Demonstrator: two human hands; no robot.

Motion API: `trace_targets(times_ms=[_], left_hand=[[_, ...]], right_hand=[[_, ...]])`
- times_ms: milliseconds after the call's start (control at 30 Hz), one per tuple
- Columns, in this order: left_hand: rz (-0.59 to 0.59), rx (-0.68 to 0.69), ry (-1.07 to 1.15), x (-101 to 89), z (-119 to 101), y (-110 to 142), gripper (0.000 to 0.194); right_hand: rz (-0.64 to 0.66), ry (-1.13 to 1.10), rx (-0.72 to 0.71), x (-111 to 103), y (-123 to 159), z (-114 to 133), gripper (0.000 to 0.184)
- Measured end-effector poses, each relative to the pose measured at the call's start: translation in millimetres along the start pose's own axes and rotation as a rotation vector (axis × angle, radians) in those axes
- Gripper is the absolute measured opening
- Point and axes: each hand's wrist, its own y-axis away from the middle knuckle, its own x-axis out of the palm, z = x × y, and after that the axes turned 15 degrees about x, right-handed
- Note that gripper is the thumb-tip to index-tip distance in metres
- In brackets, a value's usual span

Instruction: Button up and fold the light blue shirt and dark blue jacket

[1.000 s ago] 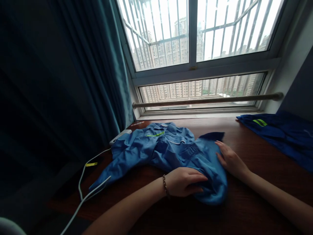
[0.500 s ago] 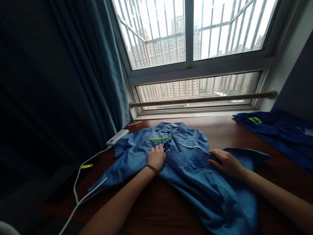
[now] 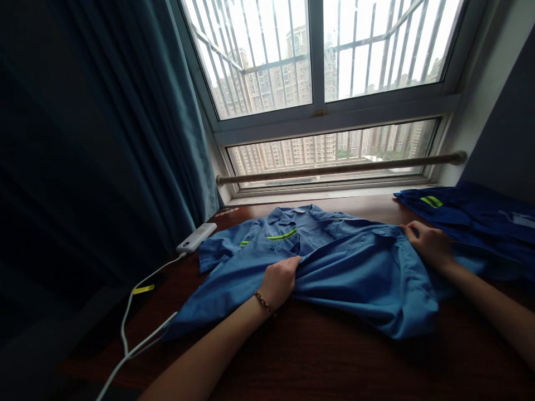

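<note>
A light blue work shirt (image 3: 246,273) with yellow-green reflective strips lies spread on the wooden table, its collar toward the window. My left hand (image 3: 279,283), with a beaded bracelet at the wrist, is closed on the shirt's front near the middle. On the right, my right hand (image 3: 429,244) pinches the cuff end of a sleeve or a front edge; which of these I cannot tell. Between the two hands the cloth is stretched, lifted a little and creased. Both sets of fingertips are partly hidden by fabric.
A darker blue garment (image 3: 463,211) with a reflective strip lies at the right back. To the left, a white power bank (image 3: 196,238) has a white cable (image 3: 129,306) hanging over the table edge. A curtain (image 3: 167,139) hangs beside the barred window (image 3: 317,106).
My right hand has moved right and up, pulling the shirt's cloth out sideways. My left hand has shifted slightly right and down, gripping the front. The lower folds have drawn up from the near side.
</note>
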Motion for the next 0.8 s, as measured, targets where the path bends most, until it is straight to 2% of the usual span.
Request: trace_targets(times_ms=[133, 300, 467, 567, 667, 800], left_hand=[[-0.054, 0.071, 0.015, -3.7, -5, 0, 0.041], [-0.066, 0.092, -0.096, -12.0, -8, -2, 0.055], [-0.031, -0.013, -0.209, -25.8, -9, -2, 0.032], [-0.158, 0.002, -0.303, -40.9, -7, 0, 0.029], [-0.314, 0.078, -0.394, -56.0, -4, 3, 0.035], [-0.357, 0.115, -0.448, -67.7, -2, 9, 0.043]], right_hand=[[-0.051, 0.067, 0.034, -1, -9, -12, 0.035], [-0.129, 0.052, 0.079, -5, -11, -19, 0.036], [-0.226, -0.264, -0.007, -14, -12, -14, 0.029], [-0.287, -0.502, -0.028, -22, -14, -8, 0.03], [-0.305, -0.619, 0.061, -34, -15, -1, 0.035], [-0.293, -0.685, 0.153, -58, -14, 11, 0.039]])
